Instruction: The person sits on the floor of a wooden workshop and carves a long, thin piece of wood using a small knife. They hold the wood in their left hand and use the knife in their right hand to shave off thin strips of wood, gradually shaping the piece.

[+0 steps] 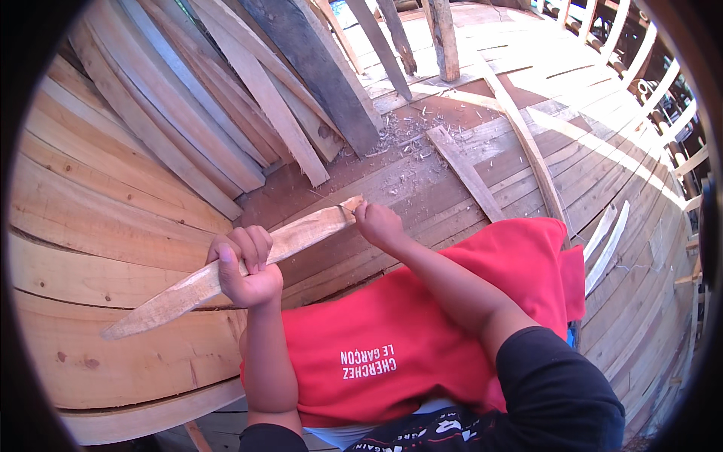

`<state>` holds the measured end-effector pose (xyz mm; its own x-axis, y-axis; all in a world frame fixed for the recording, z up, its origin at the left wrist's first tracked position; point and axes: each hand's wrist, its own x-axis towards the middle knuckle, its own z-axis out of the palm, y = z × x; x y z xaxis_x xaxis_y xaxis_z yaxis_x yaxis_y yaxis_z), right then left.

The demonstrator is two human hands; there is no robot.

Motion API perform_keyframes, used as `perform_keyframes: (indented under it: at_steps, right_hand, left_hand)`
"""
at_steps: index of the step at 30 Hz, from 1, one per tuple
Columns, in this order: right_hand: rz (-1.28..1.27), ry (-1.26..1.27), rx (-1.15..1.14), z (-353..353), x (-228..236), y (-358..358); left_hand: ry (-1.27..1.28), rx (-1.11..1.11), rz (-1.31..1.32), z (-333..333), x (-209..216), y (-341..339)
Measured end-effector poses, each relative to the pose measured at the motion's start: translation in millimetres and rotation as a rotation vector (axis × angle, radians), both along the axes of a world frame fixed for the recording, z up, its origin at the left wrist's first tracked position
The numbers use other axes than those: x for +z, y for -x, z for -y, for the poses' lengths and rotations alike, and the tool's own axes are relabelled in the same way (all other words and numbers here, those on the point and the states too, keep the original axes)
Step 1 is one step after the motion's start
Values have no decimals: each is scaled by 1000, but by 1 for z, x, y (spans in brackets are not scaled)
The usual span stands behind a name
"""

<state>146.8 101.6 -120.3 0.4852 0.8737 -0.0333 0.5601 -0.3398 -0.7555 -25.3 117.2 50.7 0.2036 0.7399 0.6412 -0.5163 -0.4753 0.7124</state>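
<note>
My left hand (247,264) is wrapped round a long, flat piece of pale wood (305,232) with a tapered, rounded end at the lower left. The wood tilts up to the right, above the plank floor, and its faces look rough-cut. At its far upper end, my right hand (379,225) is closed in a fist. A thin dark blade-like tool (346,208) lies across the wood there, and its handle is hidden in my right fist. Red cloth (422,316) with white lettering covers my lap beneath both forearms.
Curved plank walling (113,279) rises close on my left. Several loose boards (256,98) lean at the upper left beside a thick grey post (324,75). Wood shavings (410,139) litter the plank floor (361,184). A short board (467,175) and a long curved strip (523,139) lie on the right.
</note>
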Motion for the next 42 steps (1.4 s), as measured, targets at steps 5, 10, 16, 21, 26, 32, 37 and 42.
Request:
perform_keyframes:
  at_steps: [5,10,16,21,26,32,37,42]
  right_hand:
    - [-35,-22,112,0,46,20]
    - [-111,47,21,-9,-15,-15]
    - [-80,-51,78,-2,10,11]
    - [50,7,101,-1,46,16]
    - [-24,-91,56,-3,5,5]
    - [-4,-14,113,5,58,20]
    - [64,-40,37,-6,44,11]
    - [96,-43,56,-2,27,9]
  left_hand:
    - [-45,-77,41,-4,-2,9]
    - [-55,-86,41,0,1,-5]
    - [-50,-80,32,-2,-1,1]
    - [13,15,54,-14,-2,17]
    - [16,35,48,-9,0,4]
    - [22,5,56,-10,-3,14]
    - [20,42,41,-7,1,8]
    - [5,-6,35,2,0,1]
